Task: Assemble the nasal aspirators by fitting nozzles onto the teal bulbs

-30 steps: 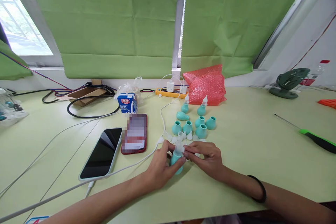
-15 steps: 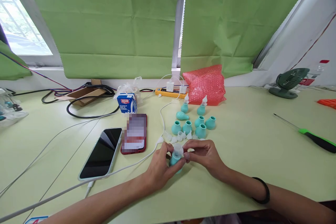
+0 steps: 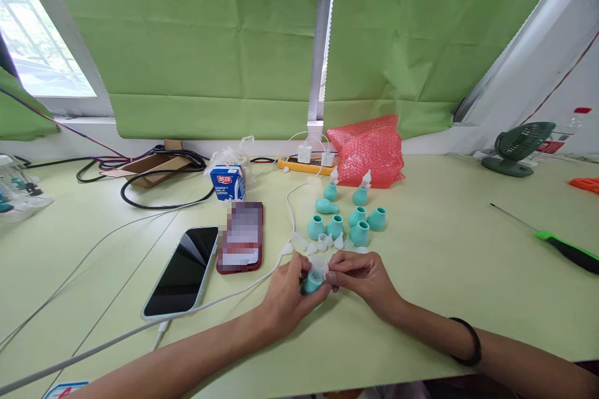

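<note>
My left hand point(image 3: 286, 295) is wrapped round a small teal rubber bulb point(image 3: 311, 283) just above the pale green table point(image 3: 421, 287). My right hand point(image 3: 362, 277) pinches a clear plastic tip point(image 3: 319, 265) that sits on the bulb's mouth. Both hands meet at the bulb near the table's front middle. Just beyond them lie several loose clear tips point(image 3: 322, 242), then a cluster of several more teal bulbs point(image 3: 346, 221), two of which, at the back, carry clear tips point(image 3: 360, 190).
A black phone point(image 3: 182, 272) on a white cable and a red phone point(image 3: 241, 237) lie to the left. A milk carton point(image 3: 228, 182), power strip point(image 3: 304, 164) and red bubble-wrap bag point(image 3: 367, 149) stand behind. A green-handled screwdriver point(image 3: 556, 244) and fan point(image 3: 517, 148) are at right.
The clear tip has gone down onto the bulb's mouth, and both hands have drawn a little closer together around it. Nothing else on the table has moved.
</note>
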### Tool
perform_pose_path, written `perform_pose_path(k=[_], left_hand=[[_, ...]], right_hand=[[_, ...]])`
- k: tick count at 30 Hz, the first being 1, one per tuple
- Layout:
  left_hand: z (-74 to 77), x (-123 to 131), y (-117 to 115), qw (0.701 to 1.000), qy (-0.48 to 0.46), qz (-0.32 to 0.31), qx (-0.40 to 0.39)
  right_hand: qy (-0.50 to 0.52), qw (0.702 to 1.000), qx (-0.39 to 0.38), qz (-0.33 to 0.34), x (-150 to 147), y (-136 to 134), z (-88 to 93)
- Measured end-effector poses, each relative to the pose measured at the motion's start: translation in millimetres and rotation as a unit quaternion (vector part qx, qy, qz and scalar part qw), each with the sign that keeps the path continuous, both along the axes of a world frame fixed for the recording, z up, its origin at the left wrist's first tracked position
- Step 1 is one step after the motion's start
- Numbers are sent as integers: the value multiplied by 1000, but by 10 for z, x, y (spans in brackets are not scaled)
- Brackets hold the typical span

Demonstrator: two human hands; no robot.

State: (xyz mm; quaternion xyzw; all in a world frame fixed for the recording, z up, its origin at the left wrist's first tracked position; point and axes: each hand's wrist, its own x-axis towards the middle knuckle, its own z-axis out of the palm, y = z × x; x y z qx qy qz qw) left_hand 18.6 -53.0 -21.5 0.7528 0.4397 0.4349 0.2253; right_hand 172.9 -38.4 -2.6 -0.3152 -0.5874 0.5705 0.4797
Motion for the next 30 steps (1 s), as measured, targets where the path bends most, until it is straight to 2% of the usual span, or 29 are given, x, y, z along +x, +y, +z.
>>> perform_pose_path(k=[3,9,13,17,19,26,30], left_hand=[[16,5,-3,1000,-15,-8,8],[72,7,-33,998,-30,-58,1],[63,-3,-32,997,-17,-74,17],[25,-11,-17,998,20,-41,51],[17,-15,-12,997,37,-34,66],[44,-31,-16,991,95,-40,81],[32,-37,-4,992,89,-51,75]], right_hand=[[-1,1000,-8,13,22,31,-5],[-9,993,-43,110,74,97,-1],[-17,995,-15,102,80,88,18],[-50,994,78,52,88,58,48],[-60,993,95,35,95,49,58],[-51,995,49,66,106,70,43],[-14,997,1,71,83,77,14]])
